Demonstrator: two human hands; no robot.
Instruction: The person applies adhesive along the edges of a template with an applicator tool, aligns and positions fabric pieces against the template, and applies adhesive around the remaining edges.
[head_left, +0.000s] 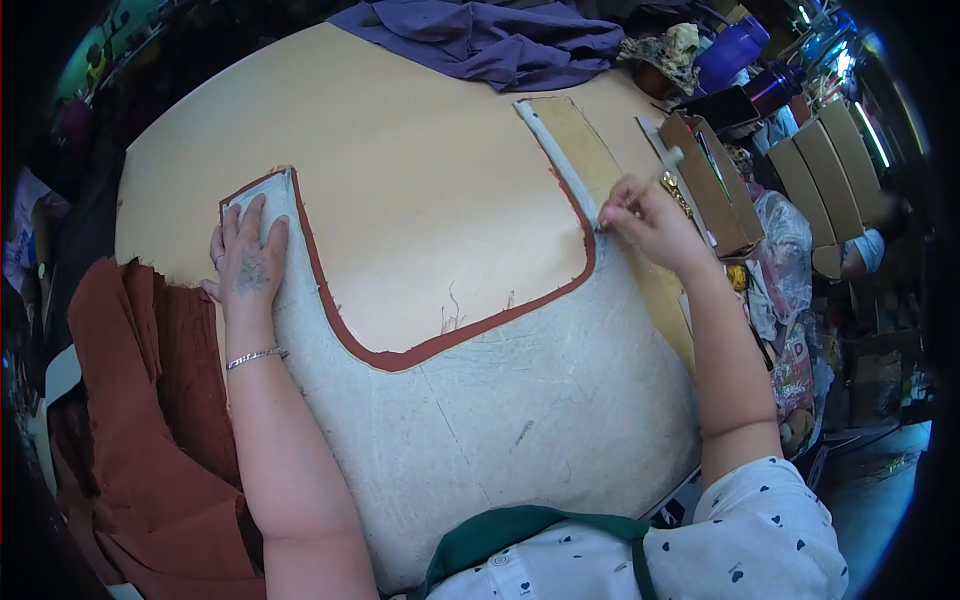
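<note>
A large pale grey template (520, 400) with a deep U-shaped cutout lies on the tan table, and rust-brown fabric shows as a narrow border along the cutout. My left hand (250, 255) rests flat on the template's upper left arm, fingers spread. At the upper right arm of the template, my right hand (640, 218) is closed in a pinch around a thin tool (668, 162), whose pale end sticks up above the fingers. The lower tip meets the inner edge of the template and is mostly hidden by the fingers.
Rust-brown fabric (160, 400) hangs over the left side of the table (300, 90). Dark purple cloth (490, 45) lies at the far edge. On the right are a cardboard box (715, 185) with pens, a purple bottle (733, 52), plastic bags (785, 255) and a yellowish board (570, 135).
</note>
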